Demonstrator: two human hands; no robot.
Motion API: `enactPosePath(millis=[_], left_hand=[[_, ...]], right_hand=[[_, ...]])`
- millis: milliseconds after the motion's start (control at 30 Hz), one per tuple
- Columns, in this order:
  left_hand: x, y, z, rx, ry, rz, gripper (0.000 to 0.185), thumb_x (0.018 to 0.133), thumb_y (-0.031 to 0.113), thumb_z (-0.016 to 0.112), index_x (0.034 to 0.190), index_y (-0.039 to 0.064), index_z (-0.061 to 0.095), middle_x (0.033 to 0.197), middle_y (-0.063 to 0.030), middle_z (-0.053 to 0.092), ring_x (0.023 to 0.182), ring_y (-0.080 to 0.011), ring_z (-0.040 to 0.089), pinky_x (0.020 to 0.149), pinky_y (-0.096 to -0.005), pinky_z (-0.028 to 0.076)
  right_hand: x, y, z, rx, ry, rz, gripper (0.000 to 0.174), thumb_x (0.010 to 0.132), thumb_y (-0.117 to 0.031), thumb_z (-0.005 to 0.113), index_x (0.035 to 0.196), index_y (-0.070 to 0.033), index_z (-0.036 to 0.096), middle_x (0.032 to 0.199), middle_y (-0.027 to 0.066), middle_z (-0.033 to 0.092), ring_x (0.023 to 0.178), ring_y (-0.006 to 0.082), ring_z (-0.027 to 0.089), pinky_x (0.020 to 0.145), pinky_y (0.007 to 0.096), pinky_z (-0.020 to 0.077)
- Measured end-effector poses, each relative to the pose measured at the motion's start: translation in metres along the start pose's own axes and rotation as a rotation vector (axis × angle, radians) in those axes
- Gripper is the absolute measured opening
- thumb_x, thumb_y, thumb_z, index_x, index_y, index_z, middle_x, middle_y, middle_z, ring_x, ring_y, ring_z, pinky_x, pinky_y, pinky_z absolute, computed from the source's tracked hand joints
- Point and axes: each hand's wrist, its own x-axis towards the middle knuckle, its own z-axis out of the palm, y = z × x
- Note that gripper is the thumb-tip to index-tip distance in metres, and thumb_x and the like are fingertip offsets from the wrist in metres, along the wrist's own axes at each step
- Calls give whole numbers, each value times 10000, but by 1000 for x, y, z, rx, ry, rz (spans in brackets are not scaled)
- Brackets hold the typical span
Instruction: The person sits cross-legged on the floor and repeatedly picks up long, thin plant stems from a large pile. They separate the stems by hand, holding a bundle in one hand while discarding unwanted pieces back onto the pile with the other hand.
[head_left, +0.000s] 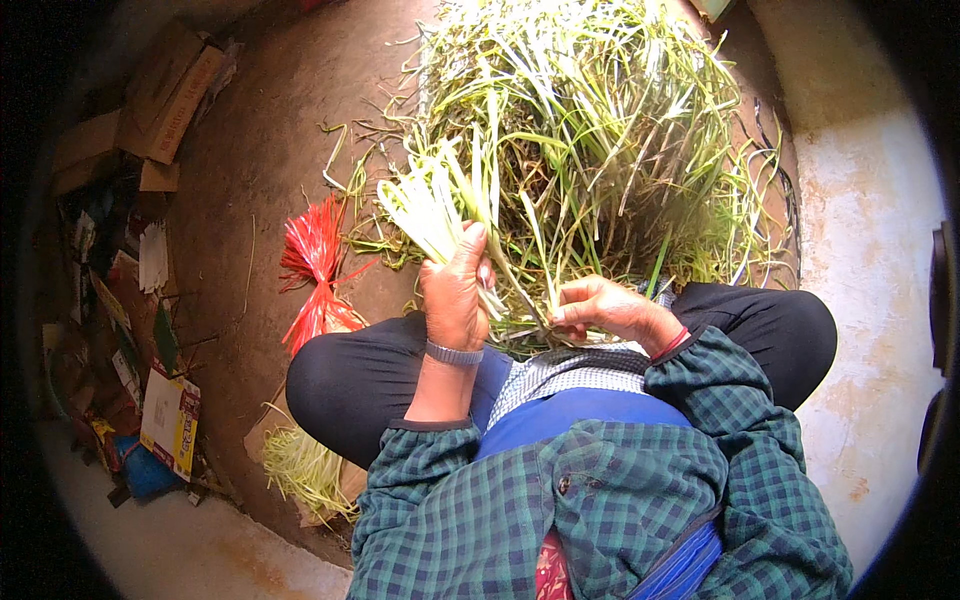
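Observation:
My left hand is closed around a bunch of pale chive-like stalks, their white-green ends fanning up and to the left. A thicker stalk slants down from beside that bunch toward my right hand. Between its thumb and fingers my right hand pinches the lower part of a thin stalk; whether the thicker stalk is also in that pinch is unclear. Both hands are above my lap, where a checked cloth lies. Just beyond them rises a large heap of tangled green stalks.
Red plastic strips, gathered at the middle, lie by my left knee. Behind them, trimmed pale stalks rest on cardboard. Cardboard boxes and mixed litter line the left side. A pale wall stands close on the right.

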Motion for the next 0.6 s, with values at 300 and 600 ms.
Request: enactPosePath(millis=[300,600], left_hand=[[3,2,1,66,116,131,145,902,68,639,1031,23,592,767,-1,591,495,-55,452,428,-197,374],[7,3,3,193,97,217,143,890,61,656,1021,34,605,761,4,598,510,-52,476,426,-196,377]], right_hand=[[4,8,6,-274,28,53,165,889,-196,669,928,-36,669,740,-6,632,646,85,576,600,250,473],[-4,-31,7,-1098,759,-312,318,840,-272,662,1079,-70,605,718,163,639,694,340,645,616,424,509]])
